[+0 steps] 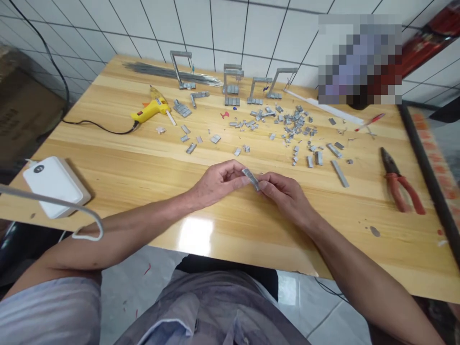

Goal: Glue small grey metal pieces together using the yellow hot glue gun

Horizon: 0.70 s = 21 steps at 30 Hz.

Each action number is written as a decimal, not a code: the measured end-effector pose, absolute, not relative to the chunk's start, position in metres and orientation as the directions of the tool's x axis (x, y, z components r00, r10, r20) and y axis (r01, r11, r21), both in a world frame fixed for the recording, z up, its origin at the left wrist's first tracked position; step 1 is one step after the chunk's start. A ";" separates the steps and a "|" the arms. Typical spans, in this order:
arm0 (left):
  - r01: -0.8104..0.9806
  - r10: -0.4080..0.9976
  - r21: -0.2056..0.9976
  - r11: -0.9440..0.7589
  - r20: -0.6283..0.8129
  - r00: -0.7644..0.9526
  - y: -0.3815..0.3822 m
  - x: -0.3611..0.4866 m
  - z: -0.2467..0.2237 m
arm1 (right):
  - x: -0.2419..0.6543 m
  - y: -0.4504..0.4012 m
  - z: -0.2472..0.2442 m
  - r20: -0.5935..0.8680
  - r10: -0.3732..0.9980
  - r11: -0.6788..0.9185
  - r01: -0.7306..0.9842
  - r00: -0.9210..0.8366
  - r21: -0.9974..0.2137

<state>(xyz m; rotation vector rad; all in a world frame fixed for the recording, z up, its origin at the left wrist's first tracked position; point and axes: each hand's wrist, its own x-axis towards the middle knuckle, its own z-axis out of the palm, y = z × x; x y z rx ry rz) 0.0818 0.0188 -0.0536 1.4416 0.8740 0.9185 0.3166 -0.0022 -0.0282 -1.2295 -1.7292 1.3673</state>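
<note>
Between my two hands is a small grey metallic-looking strip (250, 178), tilted down to the right. My left hand (221, 181) pinches its upper left end between thumb and fingers. At the lower right end, my right hand (283, 191) has its thumb and index finger closed on the same strip. Both hands are just above the front middle of the wooden table (143, 187). Beyond them lie many loose grey strip pieces (296, 120), with a longer flat strip (339, 173) to the right of my right hand.
A yellow glue gun (153, 110) lies back left, its cord running left. Several grey frames (260, 88) stand before the tiled wall, near a bundle of thin rods (161, 72). Red-handled pliers (398, 182) lie right; a white power bank (55, 187) lies left. A red pen (370, 122) is back right.
</note>
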 end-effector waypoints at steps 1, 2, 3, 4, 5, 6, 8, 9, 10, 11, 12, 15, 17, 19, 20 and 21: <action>0.017 0.909 0.998 -0.057 0.045 0.414 0.019 0.082 -0.053 | 0.317 -0.003 -0.029 -0.085 0.918 0.029 0.277 -0.389 -0.960; 0.026 0.910 0.998 -0.053 0.038 0.414 0.018 0.082 -0.053 | 0.318 -0.003 -0.030 -0.083 0.917 0.025 0.265 -0.389 -0.964; 0.032 0.909 0.998 -0.050 0.032 0.416 0.018 0.082 -0.052 | 0.318 -0.004 -0.031 -0.079 0.917 0.026 0.257 -0.390 -0.966; 0.036 0.908 0.998 -0.047 0.028 0.419 0.018 0.082 -0.052 | 0.318 -0.004 -0.032 -0.074 0.917 0.030 0.252 -0.392 -0.967; 0.037 0.908 0.998 -0.045 0.025 0.419 0.018 0.082 -0.051 | 0.318 -0.004 -0.033 -0.066 0.916 0.038 0.249 -0.396 -0.968; 0.043 0.909 0.998 -0.043 0.021 0.417 0.017 0.081 -0.051 | 0.318 -0.004 -0.033 -0.058 0.914 0.048 0.248 -0.401 -0.968; 0.064 0.912 0.997 -0.040 0.010 0.411 0.017 0.080 -0.051 | 0.317 -0.003 -0.034 -0.041 0.912 0.067 0.248 -0.409 -0.966; 0.075 0.913 0.996 -0.039 0.005 0.408 0.017 0.079 -0.051 | 0.317 -0.003 -0.034 -0.038 0.910 0.073 0.249 -0.413 -0.966; 0.083 0.913 0.996 -0.038 0.001 0.407 0.017 0.079 -0.051 | 0.316 -0.003 -0.033 -0.035 0.910 0.076 0.250 -0.414 -0.965; 0.086 0.912 0.996 -0.036 -0.002 0.410 0.017 0.078 -0.051 | 0.316 -0.003 -0.033 -0.034 0.909 0.078 0.250 -0.414 -0.965; 0.082 0.911 0.996 -0.035 -0.002 0.413 0.017 0.078 -0.051 | 0.316 -0.003 -0.032 -0.031 0.909 0.081 0.248 -0.415 -0.965; 0.058 0.911 0.998 -0.040 0.013 0.412 0.018 0.078 -0.050 | 0.316 -0.003 -0.033 -0.017 0.910 0.094 0.245 -0.415 -0.965; 0.054 0.915 0.998 -0.041 0.016 0.404 0.018 0.079 -0.050 | 0.316 -0.003 -0.034 -0.017 0.912 0.093 0.248 -0.410 -0.964; 0.058 0.915 0.998 -0.038 0.012 0.403 0.018 0.079 -0.050 | 0.316 -0.003 -0.036 -0.019 0.916 0.093 0.260 -0.400 -0.961; 0.060 0.915 0.997 -0.038 0.011 0.404 0.018 0.079 -0.051 | 0.316 -0.003 -0.037 -0.016 0.918 0.098 0.266 -0.396 -0.959; 0.063 0.913 0.997 -0.040 0.011 0.407 0.017 0.079 -0.052 | 0.316 -0.003 -0.037 -0.012 0.919 0.104 0.271 -0.394 -0.957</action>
